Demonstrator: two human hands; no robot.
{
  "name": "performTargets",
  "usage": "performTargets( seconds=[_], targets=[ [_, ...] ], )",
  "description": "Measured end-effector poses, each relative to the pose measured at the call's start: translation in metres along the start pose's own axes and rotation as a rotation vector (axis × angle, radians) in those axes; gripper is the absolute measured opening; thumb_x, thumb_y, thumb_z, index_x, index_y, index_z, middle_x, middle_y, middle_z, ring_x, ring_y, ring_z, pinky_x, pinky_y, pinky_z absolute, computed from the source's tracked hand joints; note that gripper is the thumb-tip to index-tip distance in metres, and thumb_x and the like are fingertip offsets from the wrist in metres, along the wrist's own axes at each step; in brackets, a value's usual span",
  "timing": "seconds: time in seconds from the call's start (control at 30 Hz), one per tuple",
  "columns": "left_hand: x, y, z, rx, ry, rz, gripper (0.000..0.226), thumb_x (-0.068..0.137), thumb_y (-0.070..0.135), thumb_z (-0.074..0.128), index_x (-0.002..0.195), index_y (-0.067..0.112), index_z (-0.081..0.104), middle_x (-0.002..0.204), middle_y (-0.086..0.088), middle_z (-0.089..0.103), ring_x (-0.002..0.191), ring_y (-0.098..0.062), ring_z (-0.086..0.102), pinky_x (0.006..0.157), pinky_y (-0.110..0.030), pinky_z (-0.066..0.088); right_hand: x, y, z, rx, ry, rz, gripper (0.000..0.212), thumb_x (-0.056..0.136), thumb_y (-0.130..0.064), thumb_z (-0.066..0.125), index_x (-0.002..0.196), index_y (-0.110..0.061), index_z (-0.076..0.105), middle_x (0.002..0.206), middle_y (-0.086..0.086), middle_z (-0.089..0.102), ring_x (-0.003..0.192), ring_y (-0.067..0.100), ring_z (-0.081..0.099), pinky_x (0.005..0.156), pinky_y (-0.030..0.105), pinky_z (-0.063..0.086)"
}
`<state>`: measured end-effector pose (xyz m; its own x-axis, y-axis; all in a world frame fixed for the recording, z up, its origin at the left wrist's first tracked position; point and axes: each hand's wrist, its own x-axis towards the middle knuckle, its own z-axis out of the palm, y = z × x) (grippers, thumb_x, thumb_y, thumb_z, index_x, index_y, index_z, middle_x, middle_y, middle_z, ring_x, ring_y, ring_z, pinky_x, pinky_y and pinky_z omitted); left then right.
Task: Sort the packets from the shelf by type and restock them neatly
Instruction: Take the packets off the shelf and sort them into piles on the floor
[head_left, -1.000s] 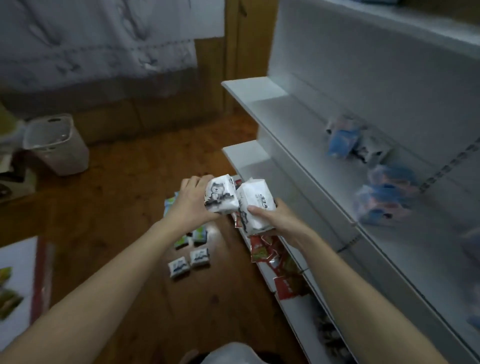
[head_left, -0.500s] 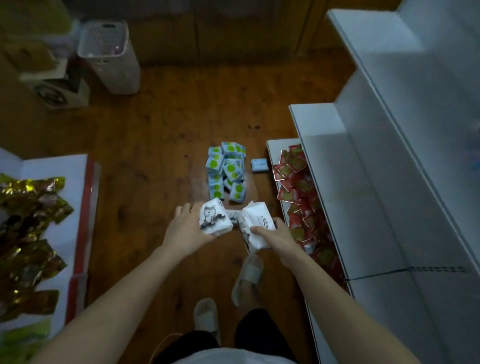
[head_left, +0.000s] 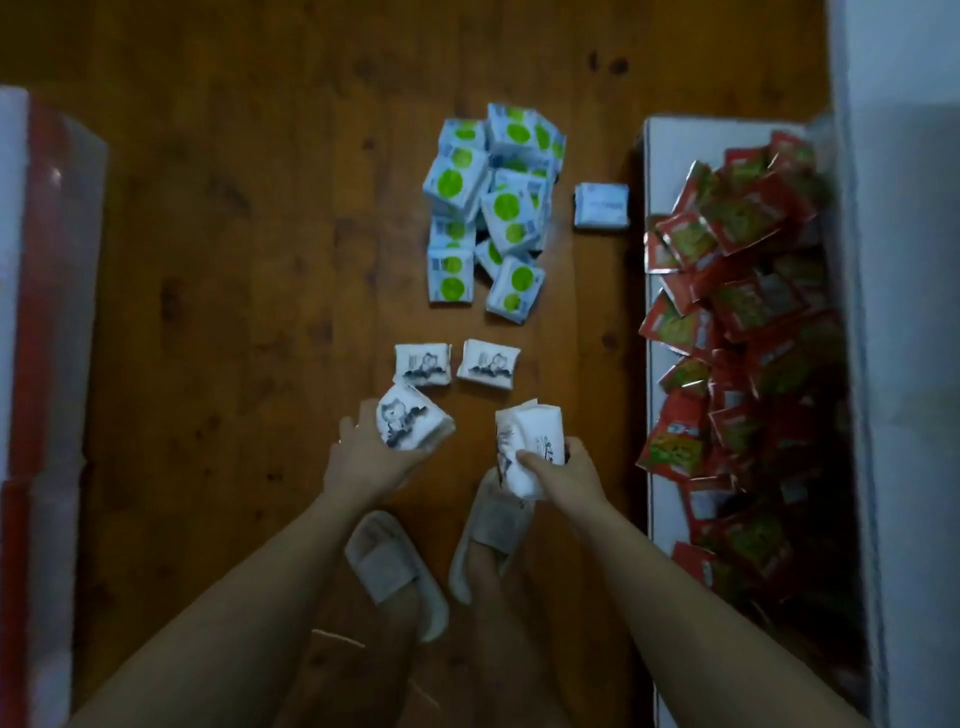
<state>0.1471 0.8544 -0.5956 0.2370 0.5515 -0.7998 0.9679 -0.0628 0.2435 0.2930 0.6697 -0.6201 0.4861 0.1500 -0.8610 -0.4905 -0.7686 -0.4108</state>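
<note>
My left hand (head_left: 363, 460) holds a white packet with a black drawing (head_left: 413, 423) just above the wooden floor. My right hand (head_left: 566, 470) grips a stack of white packets (head_left: 530, 447) of the same kind. Two matching white packets (head_left: 422, 364) (head_left: 488, 364) lie side by side on the floor right beyond my hands. Farther off sits a pile of several blue-and-white packets with green dots (head_left: 491, 208), and a lone pale blue packet (head_left: 601, 206) lies beside it.
The bottom shelf board (head_left: 670, 140) at the right carries a heap of red packets (head_left: 737, 332). A white and red box edge (head_left: 41, 312) runs along the left. My feet in white slippers (head_left: 395, 566) stand below my hands.
My view has tipped from the shelf down to the floor. Both hands have lowered with their white packets toward the two white packets lying there.
</note>
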Motion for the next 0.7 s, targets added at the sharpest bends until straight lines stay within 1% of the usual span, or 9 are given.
performTargets(
  seconds=[0.13,0.23,0.3,0.37,0.43,0.47,0.57,0.63,0.7],
  targets=[
    [0.101,-0.026,0.073,0.040,-0.028,-0.003,0.091,0.065,0.068,0.072,0.137,0.030,0.032,0.127,-0.010,0.045,0.118,-0.035,0.050,0.094,-0.043,0.041,0.105,0.041,0.044,-0.015,0.002,0.046,0.044,0.082,-0.026,0.077,0.113,-0.017,0.046,0.113,0.004,0.061,0.101,0.023,0.062,0.086,0.040,0.055],
    [0.157,-0.043,0.119,0.097,-0.020,-0.028,0.088,0.070,0.069,0.069,0.138,0.030,0.031,0.129,-0.011,0.047,0.119,-0.033,0.051,0.094,-0.043,0.041,0.168,0.063,0.077,-0.038,0.009,0.063,0.043,0.083,-0.030,0.075,0.113,-0.020,0.045,0.112,0.002,0.059,0.102,0.024,0.060,0.090,0.046,0.054],
    [0.186,-0.048,0.146,0.033,-0.038,-0.055,0.089,0.069,0.068,0.071,0.139,0.029,0.031,0.132,-0.012,0.045,0.122,-0.035,0.049,0.097,-0.045,0.040,0.201,0.074,0.095,-0.012,0.058,0.075,0.042,0.083,-0.031,0.075,0.111,-0.020,0.045,0.116,0.004,0.061,0.102,0.025,0.060,0.090,0.046,0.053],
    [0.208,-0.050,0.169,-0.075,-0.038,-0.035,0.089,0.070,0.060,0.074,0.140,0.025,0.032,0.135,-0.011,0.042,0.126,-0.035,0.042,0.101,-0.043,0.037,0.225,0.081,0.108,0.052,0.092,0.114,0.043,0.084,-0.030,0.074,0.112,-0.020,0.043,0.120,0.008,0.059,0.103,0.027,0.061,0.078,0.045,0.057],
    [0.224,-0.048,0.186,-0.191,-0.026,0.009,0.085,0.076,0.044,0.077,0.143,0.018,0.032,0.139,-0.009,0.039,0.130,-0.033,0.035,0.103,-0.039,0.032,0.240,0.086,0.117,0.178,0.090,0.160,0.046,0.089,-0.024,0.069,0.125,-0.016,0.041,0.121,0.005,0.055,0.102,0.025,0.060,0.063,0.035,0.056],
    [0.229,-0.046,0.191,-0.247,-0.022,0.009,0.084,0.079,0.033,0.077,0.146,0.015,0.028,0.141,-0.010,0.035,0.131,-0.033,0.033,0.104,-0.039,0.032,0.244,0.087,0.121,0.242,0.096,0.172,0.050,0.091,-0.020,0.066,0.133,-0.015,0.039,0.120,0.003,0.053,0.103,0.023,0.059,0.064,0.032,0.056],
    [0.233,-0.044,0.198,-0.332,-0.017,-0.006,0.090,0.083,0.017,0.073,0.153,0.015,0.017,0.148,-0.014,0.024,0.135,-0.031,0.032,0.111,-0.042,0.034,0.253,0.092,0.126,0.325,0.143,0.155,0.059,0.093,-0.013,0.061,0.145,-0.019,0.034,0.127,0.000,0.054,0.109,0.019,0.057,0.090,0.037,0.055],
    [0.229,-0.044,0.198,-0.342,-0.011,0.019,0.087,0.084,0.016,0.072,0.152,0.014,0.018,0.149,-0.013,0.025,0.138,-0.031,0.029,0.112,-0.045,0.033,0.251,0.093,0.124,0.286,0.162,0.128,0.063,0.093,-0.012,0.060,0.148,-0.021,0.032,0.127,-0.001,0.054,0.108,0.017,0.055,0.093,0.033,0.050],
    [0.221,-0.042,0.193,-0.313,-0.021,0.034,0.079,0.086,0.013,0.070,0.150,0.012,0.023,0.147,-0.012,0.029,0.138,-0.030,0.029,0.112,-0.039,0.030,0.246,0.089,0.118,0.227,0.162,0.116,0.065,0.093,-0.015,0.060,0.150,-0.022,0.029,0.136,0.002,0.050,0.115,0.020,0.053,0.092,0.032,0.047]
  ],
)
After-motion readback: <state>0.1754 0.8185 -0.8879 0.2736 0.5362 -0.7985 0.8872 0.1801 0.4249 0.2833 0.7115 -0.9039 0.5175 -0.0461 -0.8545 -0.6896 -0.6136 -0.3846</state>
